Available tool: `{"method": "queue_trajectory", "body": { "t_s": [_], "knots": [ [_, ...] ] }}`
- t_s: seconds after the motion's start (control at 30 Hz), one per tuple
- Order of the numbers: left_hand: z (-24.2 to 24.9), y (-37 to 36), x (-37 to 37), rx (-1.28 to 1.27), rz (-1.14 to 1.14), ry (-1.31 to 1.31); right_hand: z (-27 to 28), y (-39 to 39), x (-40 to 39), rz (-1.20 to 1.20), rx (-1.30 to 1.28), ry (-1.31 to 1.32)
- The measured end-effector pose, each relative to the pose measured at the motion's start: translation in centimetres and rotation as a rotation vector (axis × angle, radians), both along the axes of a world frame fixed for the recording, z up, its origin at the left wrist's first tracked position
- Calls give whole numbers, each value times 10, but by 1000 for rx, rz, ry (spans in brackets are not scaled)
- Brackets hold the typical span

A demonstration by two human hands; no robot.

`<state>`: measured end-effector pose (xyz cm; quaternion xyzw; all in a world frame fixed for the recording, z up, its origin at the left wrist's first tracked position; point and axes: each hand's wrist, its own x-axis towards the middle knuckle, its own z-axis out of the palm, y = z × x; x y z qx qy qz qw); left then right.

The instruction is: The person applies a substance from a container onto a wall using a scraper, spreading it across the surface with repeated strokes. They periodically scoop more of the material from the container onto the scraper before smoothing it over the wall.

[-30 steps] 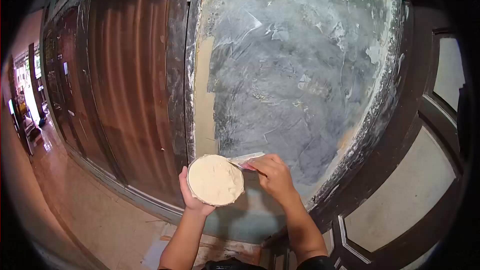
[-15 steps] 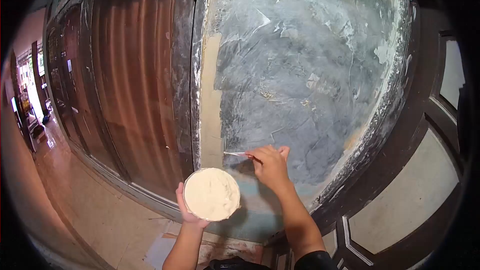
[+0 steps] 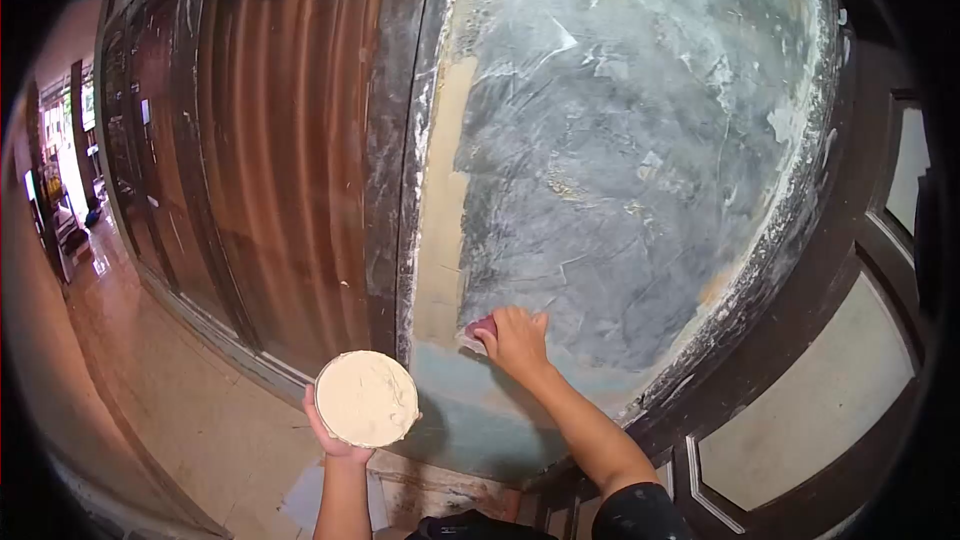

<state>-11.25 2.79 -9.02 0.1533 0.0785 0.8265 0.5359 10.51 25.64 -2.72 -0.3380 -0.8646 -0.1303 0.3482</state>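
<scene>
My left hand (image 3: 322,432) supports a round tub of cream-coloured putty (image 3: 366,398) from its left side and below, the open top facing me. My right hand (image 3: 521,344) grips a small putty scraper (image 3: 474,336) with a reddish handle; its pale blade is at the wall, beside the lower end of a beige putty strip (image 3: 443,230). That strip runs vertically along the left edge of the grey, patchy wall (image 3: 620,230). Fingers partly cover the scraper, so whether its whole edge touches cannot be told.
Left of the wall stands a dark wooden frame with a brown, curtain-like panel (image 3: 290,160). At right is a dark panelled door (image 3: 800,410) with pale insets. Tiled floor (image 3: 190,380) lies below left, and a pale sheet (image 3: 315,495) rests near my left forearm.
The scraper has gone from edge-on, apart from the strip's side, to turned against the wall lower down. My left hand and the tub have shifted left and slightly down. The view has shifted too.
</scene>
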Motion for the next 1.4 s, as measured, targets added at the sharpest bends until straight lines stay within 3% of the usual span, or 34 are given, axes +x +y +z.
{"method": "queue_trajectory", "body": {
  "t_s": [0.17,0.23,0.27,0.3,0.37,0.5,0.57,0.6,0.67,0.7,0.77,0.9,1.03,1.1,1.17,1.23,1.4],
  "knots": [
    [-9,-7,-10,-50,76,29,-46,3,-5,21,-126,-148],
    [7,-14,-5,172,-217,-412,-49,-2,-9,63,-125,-130],
    [5,-11,-3,40,-57,-8,-51,-6,-11,58,-173,-114],
    [6,-12,-3,156,-171,-319,-50,-10,-14,53,-221,-98],
    [0,-10,-3,48,-65,-2,-64,-1,-18,95,-195,-59],
    [0,-7,-3,69,-91,51,-58,6,-21,1,-180,-25],
    [3,-10,-4,190,-231,-410,-48,0,-18,-35,-195,-1],
    [-2,-7,-5,190,-232,-407,-44,-4,-15,-32,-219,7],
    [-14,3,-8,-15,20,-82,-48,-8,-15,-53,-243,-14],
    [-7,1,-5,-23,27,-50,-58,-5,-18,-56,-245,-9],
    [2,-3,-4,155,-170,-374,-76,9,-24,-28,-204,-68],
    [14,-5,3,153,-194,-334,-50,3,-21,-13,-114,90],
    [11,-3,6,76,-102,-86,-76,6,-25,57,-47,-53],
    [9,-3,4,151,-180,-312,-78,12,-25,57,104,-121],
    [11,-5,1,189,-193,-363,-68,15,-23,3,242,8],
    [15,-10,4,26,-28,44,-63,9,-21,-12,227,47],
    [5,-9,1,45,8,69,-90,12,-24,58,285,-90]
  ]
}}
